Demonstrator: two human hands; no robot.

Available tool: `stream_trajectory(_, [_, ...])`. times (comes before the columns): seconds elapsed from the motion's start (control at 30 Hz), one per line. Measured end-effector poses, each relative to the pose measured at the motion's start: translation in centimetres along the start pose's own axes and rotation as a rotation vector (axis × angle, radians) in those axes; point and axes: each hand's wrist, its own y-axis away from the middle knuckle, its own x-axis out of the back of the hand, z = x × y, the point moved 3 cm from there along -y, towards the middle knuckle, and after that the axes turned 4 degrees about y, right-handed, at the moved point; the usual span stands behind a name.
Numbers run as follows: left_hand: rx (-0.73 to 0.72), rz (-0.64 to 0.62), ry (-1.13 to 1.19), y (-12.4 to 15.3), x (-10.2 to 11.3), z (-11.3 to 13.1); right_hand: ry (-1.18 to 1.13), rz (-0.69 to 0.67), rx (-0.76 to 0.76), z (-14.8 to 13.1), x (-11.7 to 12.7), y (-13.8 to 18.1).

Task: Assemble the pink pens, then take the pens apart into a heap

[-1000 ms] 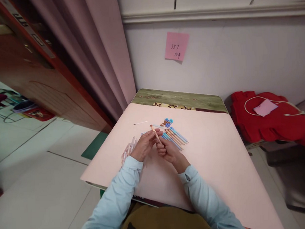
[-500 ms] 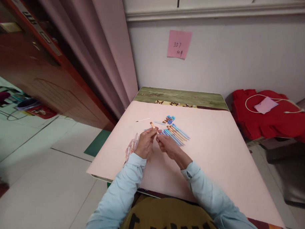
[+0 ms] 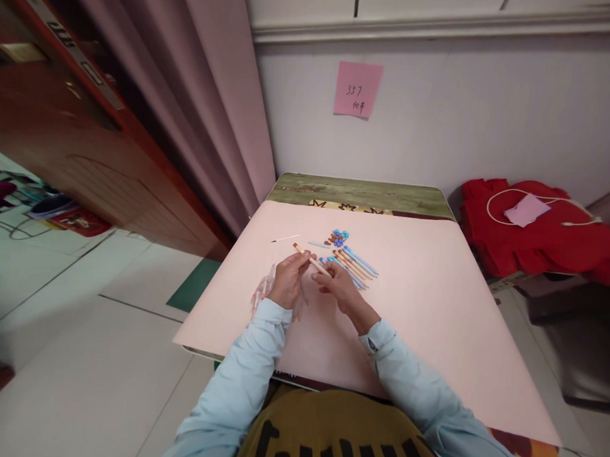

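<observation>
Both my hands meet over the middle of a pale pink table sheet [image 3: 428,304]. My left hand [image 3: 285,280] and my right hand [image 3: 340,287] pinch one thin orange-and-white pen [image 3: 310,258] between them, its orange end pointing up and left. Just beyond my right hand lies a bundle of blue and orange pens [image 3: 355,263]. A small heap of blue and brown caps [image 3: 337,239] sits behind that bundle. Clear plastic pen sleeves [image 3: 263,293] lie on the sheet by my left wrist.
A thin white refill [image 3: 285,239] lies alone at the back left of the sheet. A pink sticky note [image 3: 357,89] hangs on the wall. Red cloth with a white cable [image 3: 535,237] lies to the right. A pink curtain [image 3: 215,105] and a wooden door stand to the left.
The pen has tilted lower and more to the left between my hands. My hands have shifted slightly away from me across the sheet, and the view has moved a little.
</observation>
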Motion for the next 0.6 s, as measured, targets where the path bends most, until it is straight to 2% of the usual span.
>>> stream_trajectory(0.13, [-0.014,-0.033,-0.031,-0.2,0.1,-0.2,-0.046,-0.077,-0.127,0.4,-0.6,0.1])
stream_trajectory(0.2, [0.017,-0.036,-0.051,-0.5,0.2,-0.4,-0.043,-0.093,-0.108,0.6,-0.6,-0.1])
stream_trajectory(0.27, [0.051,0.002,-0.06,-0.8,0.4,-0.7,0.008,-0.031,-0.016,0.8,-0.3,-0.5])
stream_trajectory(0.37, [0.089,0.044,-0.073,-1.1,0.1,-1.0,0.169,0.131,0.12,1.1,0.5,-0.7])
stream_trajectory(0.47, [0.1,0.031,-0.083,-1.0,-0.7,-1.1,0.267,0.229,0.176,0.8,1.2,-0.3])
stream_trajectory(0.53, [0.106,-0.011,-0.094,-0.8,-1.4,-1.1,0.203,0.176,0.108,0.6,1.5,0.0])
stream_trajectory(0.6, [0.128,-0.066,-0.119,-0.5,-2.0,-1.3,0.084,0.074,-0.029,0.4,1.7,0.2])
